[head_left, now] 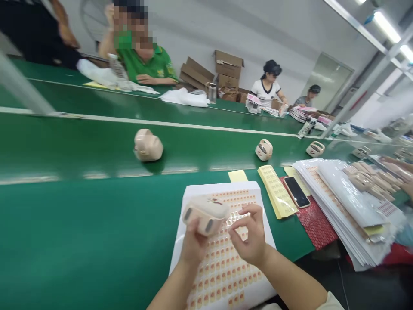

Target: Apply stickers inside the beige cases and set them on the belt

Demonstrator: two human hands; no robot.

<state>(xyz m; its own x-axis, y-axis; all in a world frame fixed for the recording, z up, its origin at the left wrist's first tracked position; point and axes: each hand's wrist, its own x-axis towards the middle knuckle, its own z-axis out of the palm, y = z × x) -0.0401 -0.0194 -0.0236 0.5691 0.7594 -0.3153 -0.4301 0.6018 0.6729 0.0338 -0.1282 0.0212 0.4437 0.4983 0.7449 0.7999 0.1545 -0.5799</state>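
Note:
My left hand (194, 243) grips a cream-coloured rounded plastic device (206, 215), which has dark oval spots on its near face and a small dark marking on top. The device is tilted and slightly blurred. Just to its right, my right hand (250, 234) has thumb and forefinger pinched together, apart from the device; whatever they hold is too small to make out. Under both hands lies a white sheet of small orange stickers (222, 275), set out in rows, with some spots in its upper middle showing bare.
Similar devices stand on the green conveyor belt (206, 150) beyond the sheet. To the right are yellow label strips (277, 191), a phone (297, 191) on a red mat (318, 226), and stacked sticker sheets (342, 215). Co-workers sit across the belt; another person's hand (408, 183) is at far right.

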